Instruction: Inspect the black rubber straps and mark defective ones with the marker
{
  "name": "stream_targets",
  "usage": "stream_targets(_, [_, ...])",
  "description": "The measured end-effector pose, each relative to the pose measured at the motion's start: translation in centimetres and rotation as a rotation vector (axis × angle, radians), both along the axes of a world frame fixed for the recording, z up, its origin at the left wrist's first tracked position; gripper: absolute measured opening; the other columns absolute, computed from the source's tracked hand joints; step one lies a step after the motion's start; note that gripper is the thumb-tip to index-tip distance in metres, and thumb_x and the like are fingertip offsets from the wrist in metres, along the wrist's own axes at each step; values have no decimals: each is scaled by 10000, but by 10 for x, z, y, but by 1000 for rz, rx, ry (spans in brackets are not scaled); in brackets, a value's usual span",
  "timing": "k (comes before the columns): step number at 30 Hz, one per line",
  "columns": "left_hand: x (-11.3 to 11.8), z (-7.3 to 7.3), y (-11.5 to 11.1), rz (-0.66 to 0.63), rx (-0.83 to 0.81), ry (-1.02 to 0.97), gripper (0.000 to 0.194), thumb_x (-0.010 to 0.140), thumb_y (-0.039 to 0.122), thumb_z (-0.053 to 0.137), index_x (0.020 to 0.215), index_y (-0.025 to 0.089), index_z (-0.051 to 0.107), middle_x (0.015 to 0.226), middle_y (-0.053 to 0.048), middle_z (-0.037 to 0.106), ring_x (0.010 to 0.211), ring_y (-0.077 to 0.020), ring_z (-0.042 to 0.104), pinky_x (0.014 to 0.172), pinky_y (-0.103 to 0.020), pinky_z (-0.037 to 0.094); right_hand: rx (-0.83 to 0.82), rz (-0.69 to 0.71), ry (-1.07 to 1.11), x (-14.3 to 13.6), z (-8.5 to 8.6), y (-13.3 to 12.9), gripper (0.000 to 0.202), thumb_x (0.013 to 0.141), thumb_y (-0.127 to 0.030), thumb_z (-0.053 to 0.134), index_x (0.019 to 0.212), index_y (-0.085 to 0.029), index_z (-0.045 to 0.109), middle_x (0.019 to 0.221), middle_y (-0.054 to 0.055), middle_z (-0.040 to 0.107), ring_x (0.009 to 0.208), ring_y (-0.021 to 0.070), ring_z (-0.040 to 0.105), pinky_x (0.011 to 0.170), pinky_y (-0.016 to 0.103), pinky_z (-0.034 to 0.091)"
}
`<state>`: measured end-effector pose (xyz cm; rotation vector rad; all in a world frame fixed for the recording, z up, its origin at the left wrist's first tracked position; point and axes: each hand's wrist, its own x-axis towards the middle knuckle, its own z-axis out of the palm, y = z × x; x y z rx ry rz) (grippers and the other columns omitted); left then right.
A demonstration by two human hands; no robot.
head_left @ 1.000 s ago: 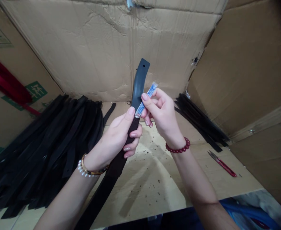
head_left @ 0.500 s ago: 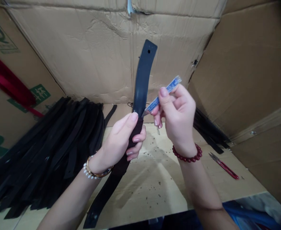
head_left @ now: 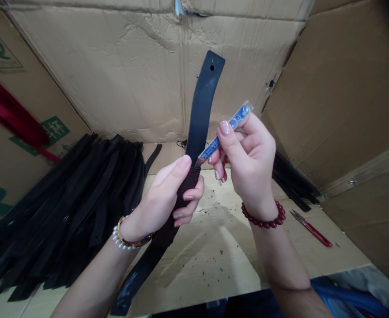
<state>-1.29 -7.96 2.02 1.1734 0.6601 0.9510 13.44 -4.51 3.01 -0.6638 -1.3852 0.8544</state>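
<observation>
L hand (head_left: 168, 187) curled rnd blk strap (head_left: 202, 112), R hand (head_left: 247, 161) pinching sleeved blade (head_left: 210, 149)

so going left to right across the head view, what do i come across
Pile of black strips → left hand, wrapped around a held strip → right hand, pinching a blue-labelled tool → red-handled snips

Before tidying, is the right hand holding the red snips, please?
No, the right hand pinches the blue-labelled tool; the snips lie apart.
</observation>
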Motion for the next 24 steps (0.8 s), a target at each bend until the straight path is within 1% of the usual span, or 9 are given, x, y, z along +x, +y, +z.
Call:
stream_targets(4, [1, 1, 0, 0, -3, 12, 327, 992, 505, 401, 1043, 214, 542, 587, 82, 367, 339, -34, 248, 297, -137, 300, -33, 30, -8, 0, -1, 2, 298, 905, -531, 620, 832, -259, 523, 568, -69, 607, 335, 40, 467, 306, 186, 319])
stream_targets(9, [0, 2, 1, -17, -9, 18, 318, 1004, 498, 374, 1042, 228, 538, 591, 84, 359, 341, -36, 242, 297, -142, 303, -57, 81, -16, 3, -1, 4, 276, 904, -465, 650, 794, -249, 519, 545, -77, 603, 316, 41, 450, 291, 181, 311])
stream_targets(15, [-2, 3, 3, -24, -49, 35, 304, 1010, 486, 357, 1038, 235, 526, 596, 85, 350, 338, -36, 245, 294, -139, 309, -127, 143, -51, 3, -1, 9, 329, 858, -514, 687, 775, -242, 522, 491, -72, 579, 284, 58, 416, 247, 191, 271])
stream_targets(24, [-3, 3, 6, -13, -86, 36, 304, 1013, 476, 351, 992, 230, 527, 594, 85, 345, 331, -34, 228, 281, -146, 310, -165, 199, -48, -1, -5, 13, 371, 836, -513, 711, 739, -226, 497, 466, -65, 573, 271, 49, 416, 253, 182, 280])
